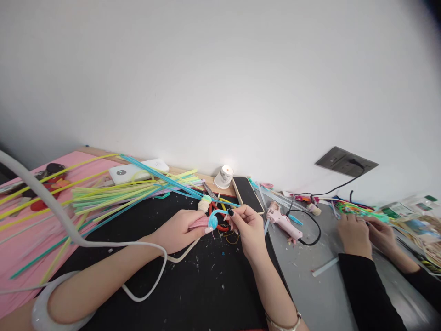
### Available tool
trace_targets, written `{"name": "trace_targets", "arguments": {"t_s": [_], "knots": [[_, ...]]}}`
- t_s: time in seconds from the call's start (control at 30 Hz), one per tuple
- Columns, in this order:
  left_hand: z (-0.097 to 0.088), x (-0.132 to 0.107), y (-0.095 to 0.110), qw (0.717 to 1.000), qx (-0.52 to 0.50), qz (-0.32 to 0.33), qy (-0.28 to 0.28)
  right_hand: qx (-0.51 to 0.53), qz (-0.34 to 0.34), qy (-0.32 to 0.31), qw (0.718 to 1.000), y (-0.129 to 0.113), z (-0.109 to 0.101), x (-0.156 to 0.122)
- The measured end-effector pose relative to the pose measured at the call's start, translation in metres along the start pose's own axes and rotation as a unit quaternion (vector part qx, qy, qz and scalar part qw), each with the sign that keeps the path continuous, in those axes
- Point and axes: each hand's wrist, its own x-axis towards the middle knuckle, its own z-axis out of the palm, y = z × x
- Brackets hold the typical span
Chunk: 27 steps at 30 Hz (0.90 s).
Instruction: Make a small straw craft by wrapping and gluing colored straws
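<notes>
The left hand point(177, 231) is gripping a short pink bundle of straw pieces point(199, 223), with its fingers curled loosely round it rather than clenched. The right hand point(251, 226) is pinching the end of a thin light-blue plastic straw point(214, 219) between thumb and forefinger, and its other fingers are folding halfway in. Both hands are working just below and left of a black flat smartphone point(247, 194).

They are hovering over a black work mat point(206, 289), which is lying in front of the phone. A grey tabletop point(310, 280) is spreading out to the phone's right, and a plain white wall point(220, 82) is rising behind it. A lit candle in a white cup point(223, 176) is standing just left of the phone. Well to its right, a co-worker's hands point(356, 233) are handling coloured straws.

The pink bundle is lying roughly left to right, with its tip pointing toward the right hand. The blue straw is looping round at that tip.
</notes>
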Motion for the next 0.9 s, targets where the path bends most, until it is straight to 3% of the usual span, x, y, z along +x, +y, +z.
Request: {"name": "trace_targets", "arguments": {"t_s": [0.5,0.9], "knots": [[0.0013,-0.0026,-0.0008,0.998,0.041,0.023,0.035,-0.036,0.023,-0.049,0.998,0.0027,0.0020,-0.0007],[-0.0022,-0.0031,0.0035,0.995,-0.034,-0.010,0.092,-0.040,0.033,-0.067,0.996,0.0015,0.0057,-0.0029]]}}
